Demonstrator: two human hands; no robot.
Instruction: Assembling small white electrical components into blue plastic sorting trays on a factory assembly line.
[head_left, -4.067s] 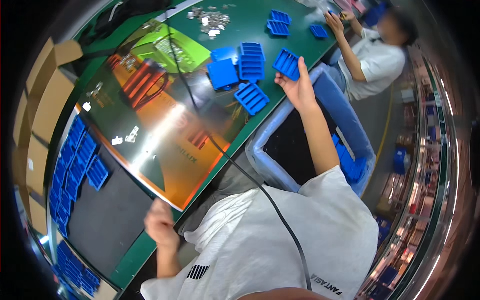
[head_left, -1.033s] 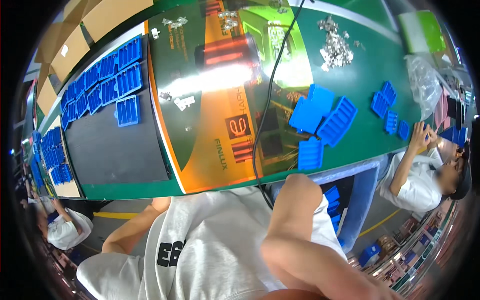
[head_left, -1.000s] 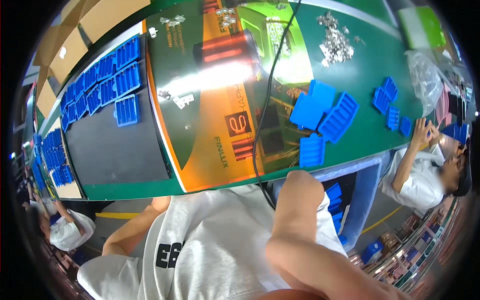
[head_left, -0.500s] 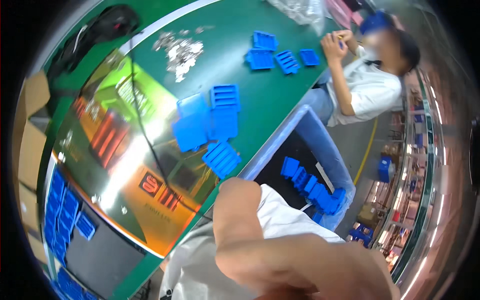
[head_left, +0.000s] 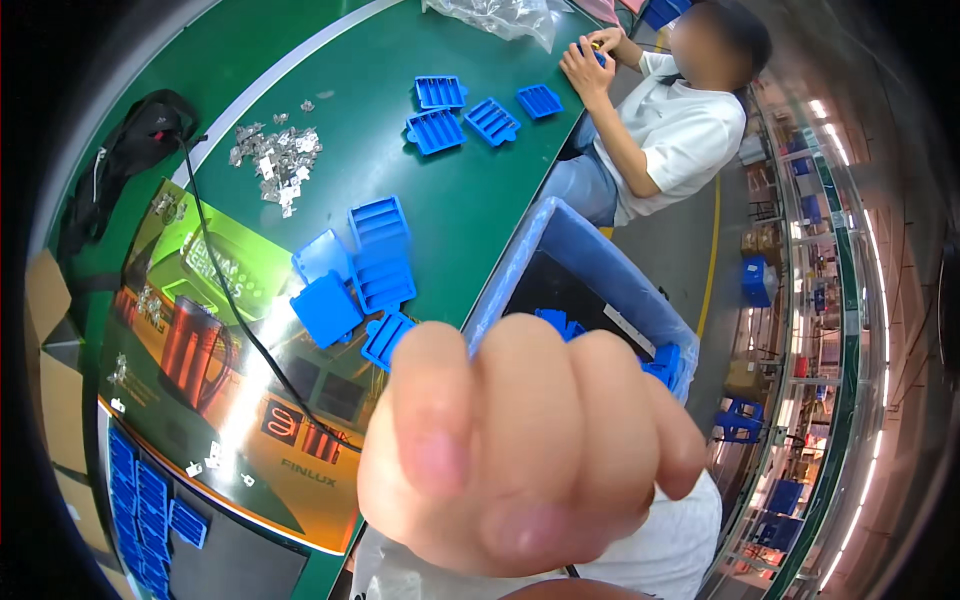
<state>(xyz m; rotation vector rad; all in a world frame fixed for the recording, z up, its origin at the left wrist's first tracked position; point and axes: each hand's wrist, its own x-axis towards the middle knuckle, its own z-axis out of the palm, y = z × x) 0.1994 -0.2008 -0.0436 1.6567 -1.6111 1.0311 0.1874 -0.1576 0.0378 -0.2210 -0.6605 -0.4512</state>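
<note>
Close in front of me my left hand (head_left: 530,430) is curled into a fist, palm side toward me. Its thumb lies folded across the fingers, and nothing shows in it. Behind the fist's upper left edge lies a blue slotted tray (head_left: 387,338), partly covered by it. A sliver of bare skin at the lower edge cannot be told as one arm or the other; my right hand is out of view. Beyond the fist stands a blue bin (head_left: 590,240) with a plastic liner, holding blue plastic parts (head_left: 560,322), mostly hidden.
On the green table (head_left: 480,190) lie several blue trays (head_left: 437,132), a pile of small metal pieces (head_left: 275,160) and a printed carton sheet (head_left: 290,470) crossed by a black cable (head_left: 215,255). A co-worker (head_left: 660,130) sits at the far right, hands on a small part.
Blurred bare arms crossed low in the view before; now a closed fist is raised close in front. My view has shifted, so the table things appear further left. The co-worker still handles a part.
</note>
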